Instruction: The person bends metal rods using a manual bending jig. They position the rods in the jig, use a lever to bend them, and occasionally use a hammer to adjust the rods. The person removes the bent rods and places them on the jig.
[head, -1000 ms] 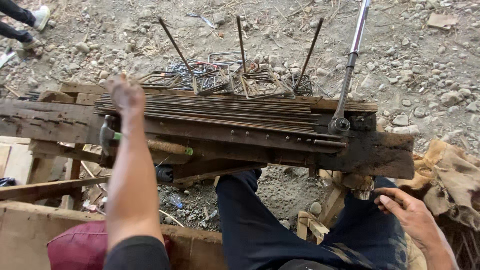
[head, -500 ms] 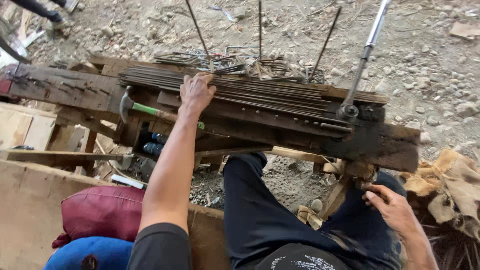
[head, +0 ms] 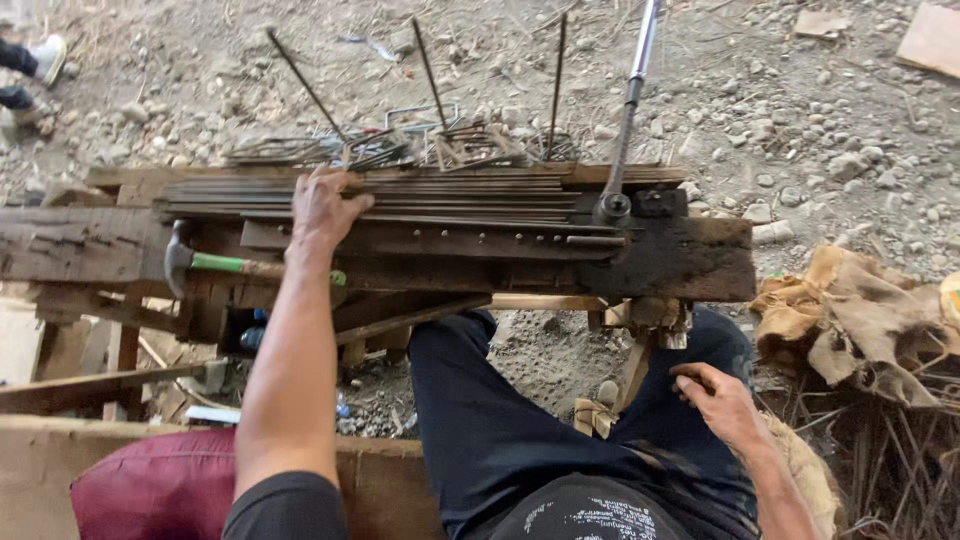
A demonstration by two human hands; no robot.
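Observation:
My left hand (head: 325, 207) rests palm down on a bundle of thin steel rods (head: 460, 198) that lie lengthwise on a dark wooden workbench (head: 690, 262). Its fingers curl over the rods' near side. A long metal bending lever (head: 627, 110) stands up from a pivot at the rods' right end. A hammer (head: 205, 262) with a green and wooden handle lies on the bench just left of my wrist. My right hand (head: 722, 402) lies low on my right thigh, fingers loosely bent, nothing in it.
Bent wire stirrups (head: 420, 148) and upright rods are piled behind the bench on gravel ground. Crumpled burlap sacking (head: 860, 320) lies at the right. A maroon cushion (head: 155, 490) sits at lower left. Another person's feet (head: 30, 70) show at the top left.
My left hand has moved right along the bench from the far left end and settled on the rods. The right hand stays on my thigh. The view has shifted.

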